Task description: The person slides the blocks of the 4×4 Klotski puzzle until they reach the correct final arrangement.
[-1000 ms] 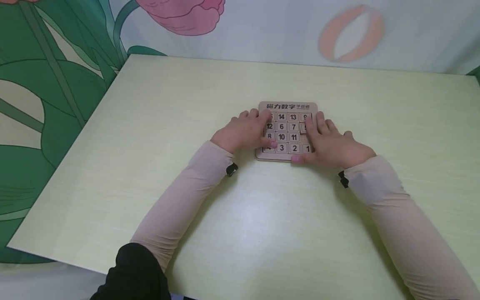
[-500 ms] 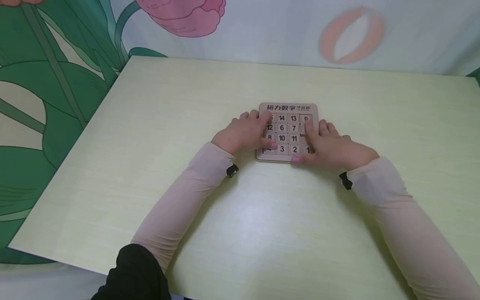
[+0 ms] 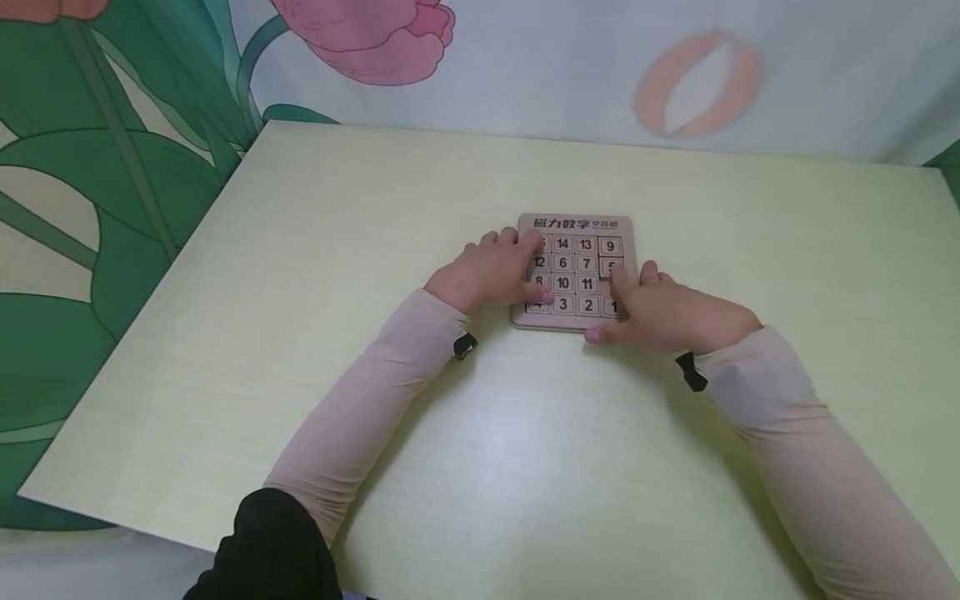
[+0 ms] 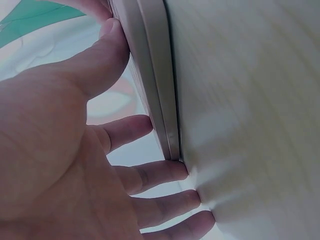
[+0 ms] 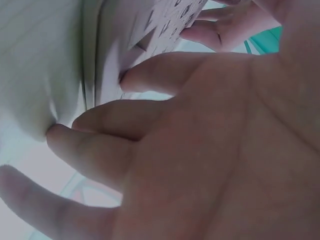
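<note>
A flat number sliding puzzle (image 3: 576, 223) lies on the table, its numbered tiles set in a frame. My left hand (image 3: 483, 271) rests at its left side, thumb and index finger on the face, covering parts of the left column. In the left wrist view the other fingertips (image 4: 175, 170) touch the puzzle's edge and the table. My right hand (image 3: 667, 312) lies at the right side. Its index fingertip touches the tile marked 5 (image 3: 609, 264), partly covering it, while the thumb is by the lower edge. A gap under the 5 is partly hidden by that finger.
The pale table (image 3: 375, 192) extends around the puzzle on all sides. Behind it hangs a white backdrop (image 3: 540, 67) with printed flowers and green leaves. Both forearms in light sleeves (image 3: 367, 400) reach in from the near edge.
The right index finger has drawn down toward me, uncovering the 9 and more of the 5. The left hand keeps its place. The whole view has shifted slightly.
</note>
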{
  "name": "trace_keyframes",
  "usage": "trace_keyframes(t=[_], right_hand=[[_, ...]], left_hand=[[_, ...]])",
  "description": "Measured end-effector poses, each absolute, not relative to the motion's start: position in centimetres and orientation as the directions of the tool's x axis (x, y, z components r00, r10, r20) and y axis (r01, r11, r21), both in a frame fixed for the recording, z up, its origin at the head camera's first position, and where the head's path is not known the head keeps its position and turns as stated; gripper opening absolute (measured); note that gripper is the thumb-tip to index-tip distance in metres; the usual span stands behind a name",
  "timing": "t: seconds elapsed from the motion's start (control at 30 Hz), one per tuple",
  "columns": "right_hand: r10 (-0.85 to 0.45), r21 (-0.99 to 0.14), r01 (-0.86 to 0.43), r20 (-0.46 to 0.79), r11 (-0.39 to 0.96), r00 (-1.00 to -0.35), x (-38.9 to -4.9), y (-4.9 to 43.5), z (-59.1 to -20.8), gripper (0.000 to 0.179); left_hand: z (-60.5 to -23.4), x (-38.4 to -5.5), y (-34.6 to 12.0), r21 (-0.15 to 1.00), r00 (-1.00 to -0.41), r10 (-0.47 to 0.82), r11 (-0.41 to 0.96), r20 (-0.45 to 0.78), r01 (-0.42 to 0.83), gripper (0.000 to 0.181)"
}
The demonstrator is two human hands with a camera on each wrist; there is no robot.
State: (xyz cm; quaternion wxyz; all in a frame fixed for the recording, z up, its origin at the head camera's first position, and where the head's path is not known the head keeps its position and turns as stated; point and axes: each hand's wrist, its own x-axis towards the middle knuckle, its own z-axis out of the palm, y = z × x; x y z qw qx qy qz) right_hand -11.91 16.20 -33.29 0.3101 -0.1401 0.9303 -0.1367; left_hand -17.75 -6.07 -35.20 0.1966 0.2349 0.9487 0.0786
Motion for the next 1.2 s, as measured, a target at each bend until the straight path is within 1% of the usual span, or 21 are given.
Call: trace_keyframes(t=[0.2,0.33,0.5,0.6,0.73,0.93,1.1,1.2], right_hand=[[-0.364,-0.311,-0.229,-0.505,0.923,-0.783,-12.3,16.5,-34.0,0.111],[-0.358,-0.299,-0.231,-0.499,0.926,-0.79,-12.3,16.5,-34.2,0.111],[-0.376,-0.285,-0.26,-0.506,0.922,-0.776,-11.6,15.7,-33.5,0.106],[-0.378,-0.25,-0.287,-0.51,0.925,-0.773,-11.3,15.3,-33.1,0.104],[-0.36,-0.204,-0.297,-0.505,0.933,-0.784,-10.8,15.0,-32.7,0.099],[-0.355,-0.216,-0.283,-0.518,0.935,-0.778,-9.9,14.5,-32.1,0.094],[-0.368,-0.198,-0.311,-0.516,0.93,-0.773,-9.3,13.9,-31.6,0.091],[-0.382,-0.192,-0.33,-0.507,0.924,-0.773,-9.2,13.8,-31.3,0.086]], left_hand=[[-35.3,-17.7,-6.0,0.228,-0.813,0.479,0.877,-0.332,0.423,0.069],[-35.4,-17.7,-6.0,0.233,-0.812,0.475,0.879,-0.339,0.417,0.07],[-35.2,-17.6,-6.1,0.236,-0.813,0.477,0.878,-0.334,0.417,0.07],[-35.2,-17.6,-6.1,0.232,-0.816,0.476,0.878,-0.329,0.418,0.068],[-35.3,-17.6,-6.0,0.228,-0.817,0.476,0.878,-0.326,0.421,0.07],[-35.4,-17.7,-6.0,0.228,-0.819,0.476,0.878,-0.32,0.421,0.069],[-35.3,-17.6,-6.0,0.228,-0.822,0.471,0.88,-0.319,0.416,0.068],[-35.3,-17.6,-6.1,0.229,-0.823,0.47,0.881,-0.32,0.414,0.069]])
